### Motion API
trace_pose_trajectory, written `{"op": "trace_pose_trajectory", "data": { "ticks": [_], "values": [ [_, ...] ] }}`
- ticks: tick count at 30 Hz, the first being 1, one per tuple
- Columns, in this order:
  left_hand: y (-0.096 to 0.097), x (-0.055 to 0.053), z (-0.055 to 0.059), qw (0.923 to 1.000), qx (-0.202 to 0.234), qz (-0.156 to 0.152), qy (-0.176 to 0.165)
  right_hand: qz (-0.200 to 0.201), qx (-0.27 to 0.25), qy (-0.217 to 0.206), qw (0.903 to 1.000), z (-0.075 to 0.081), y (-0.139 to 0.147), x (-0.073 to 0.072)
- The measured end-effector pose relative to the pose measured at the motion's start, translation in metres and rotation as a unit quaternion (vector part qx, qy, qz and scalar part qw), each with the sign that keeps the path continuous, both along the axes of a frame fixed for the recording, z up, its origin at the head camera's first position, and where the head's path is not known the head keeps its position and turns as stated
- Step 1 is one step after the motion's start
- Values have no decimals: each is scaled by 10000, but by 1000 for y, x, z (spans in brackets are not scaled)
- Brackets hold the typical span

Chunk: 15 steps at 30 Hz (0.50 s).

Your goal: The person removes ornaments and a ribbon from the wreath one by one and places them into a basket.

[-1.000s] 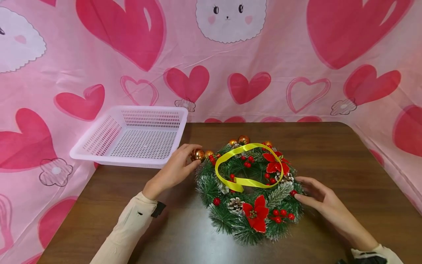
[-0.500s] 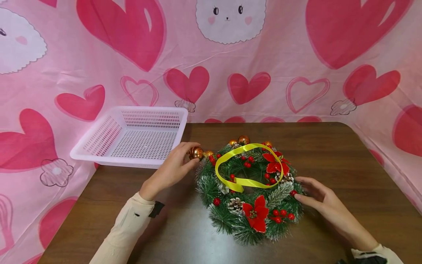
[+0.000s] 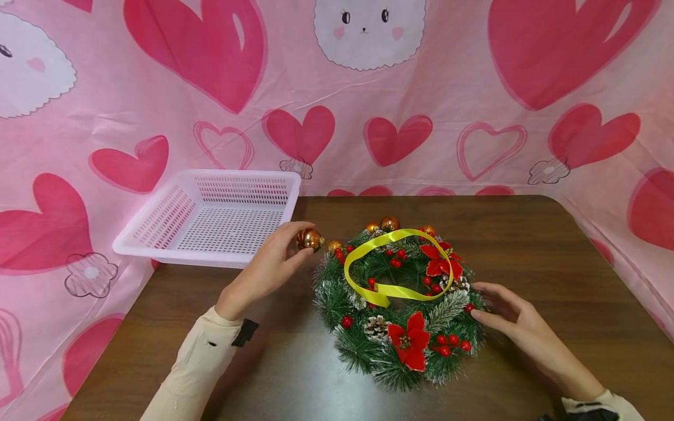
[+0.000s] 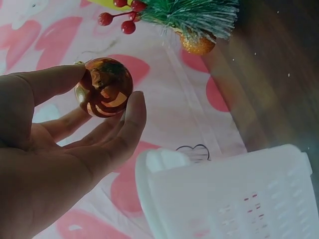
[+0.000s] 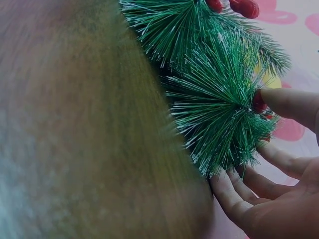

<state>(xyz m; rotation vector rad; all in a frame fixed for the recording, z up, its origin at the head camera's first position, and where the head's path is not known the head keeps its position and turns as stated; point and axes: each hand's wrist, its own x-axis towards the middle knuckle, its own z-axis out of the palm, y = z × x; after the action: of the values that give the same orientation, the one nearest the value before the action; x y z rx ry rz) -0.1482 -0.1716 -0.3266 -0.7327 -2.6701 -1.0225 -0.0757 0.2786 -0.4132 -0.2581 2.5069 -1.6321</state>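
Note:
A shiny copper-coloured Christmas ball [image 3: 310, 240] is pinched between the thumb and fingers of my left hand [image 3: 267, 264], just off the wreath's left side. The left wrist view shows the same ball [image 4: 110, 88] raised in the fingertips. The green Christmas wreath [image 3: 358, 349] lies on the table, decked with red poinsettias [image 3: 409, 342], berries, frosted pine cones [image 3: 376, 327] and more golden balls [image 3: 389, 223]. Across its top loops a yellow ribbon [image 3: 402, 291]. My right hand [image 3: 526, 327] grips the wreath's right edge, thumb above at a red berry and fingers underneath.
A white perforated plastic basket [image 3: 205, 256] stands at the back left of the brown wooden table [image 3: 568, 263], close to my left hand. Behind the table hangs a pink cloth [image 3: 347, 88] printed with hearts.
My left hand has drawn the copper-coloured ball a little up and left, away from the wreath; its golden cap now shows. The right hand and the wreath have stayed put.

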Motion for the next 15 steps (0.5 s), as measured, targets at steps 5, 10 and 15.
{"op": "trace_pose_trajectory", "data": {
  "ticks": [5,10,15],
  "values": [
    [-4,1,5,9999,125,44,-30,-7,-7,4,10000,0,0,0],
    [-9,1,9,9997,230,94,79,-21,-6,-12,10000,0,0,0],
    [-12,1,12,9994,324,49,99,-48,84,-34,9999,1,0,0]
  ]
}}
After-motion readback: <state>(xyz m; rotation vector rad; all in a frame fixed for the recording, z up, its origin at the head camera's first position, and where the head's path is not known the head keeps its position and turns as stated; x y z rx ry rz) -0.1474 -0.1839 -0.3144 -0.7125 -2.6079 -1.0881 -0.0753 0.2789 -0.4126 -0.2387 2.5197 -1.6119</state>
